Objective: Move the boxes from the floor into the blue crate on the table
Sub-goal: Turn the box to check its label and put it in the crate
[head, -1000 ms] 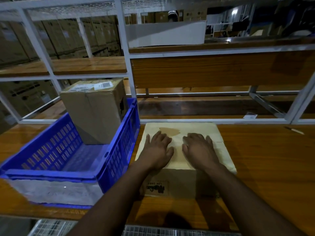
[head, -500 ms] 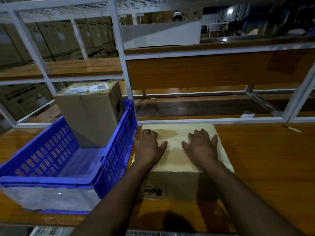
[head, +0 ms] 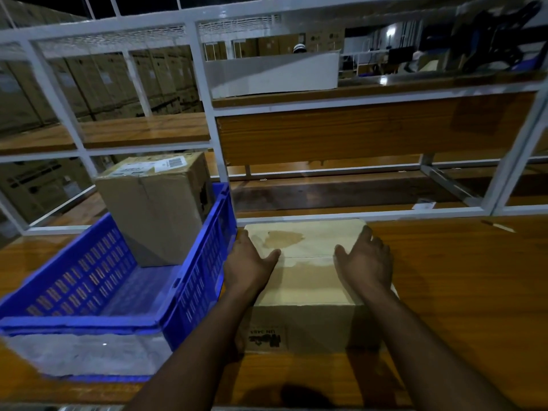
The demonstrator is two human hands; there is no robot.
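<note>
A pale cardboard box [head: 308, 280] lies flat on the wooden table [head: 462, 280], just right of the blue crate [head: 74, 320]. My left hand [head: 249, 265] holds the box's left top edge, thumb on the lid, its fingers hidden between box and crate. Over at the right top edge, my right hand [head: 366, 262] holds on with its thumb on the lid and its fingers over the side. A taller brown box [head: 154, 215] with a white label stands upright in the crate's far corner.
A white metal shelf frame [head: 207, 114] with wooden boards rises right behind the table. The crate's right wall [head: 204, 262] nearly touches the pale box. A small white scrap [head: 424, 206] lies on the lower shelf board.
Both hands have slid apart from the middle of the lid to the box's left and right edges. The box has stayed in place.
</note>
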